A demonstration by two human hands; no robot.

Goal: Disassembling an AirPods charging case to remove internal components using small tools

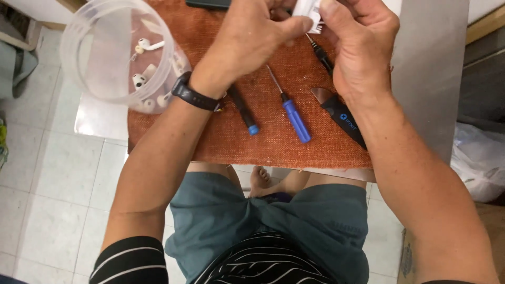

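Observation:
Both my hands meet at the top of the view over an orange woven mat (221, 142). My left hand (252, 37) and my right hand (360, 42) pinch a small white object (307, 11) between their fingertips; most of it is hidden by the fingers and the frame edge. A black band sits on my left wrist (195, 95). Under my hands on the mat lie a blue-handled screwdriver (292, 113), a black tool with a blue tip (244, 111), a thin black screwdriver (320, 52) and a black-handled flat pry tool (339, 113).
A clear plastic tub (113, 50) with several white earbuds stands at the mat's left end. The mat lies on a grey metal table (428, 73). A dark flat object (208, 4) shows at the top edge. Tiled floor and a plastic bag (481, 158) lie around.

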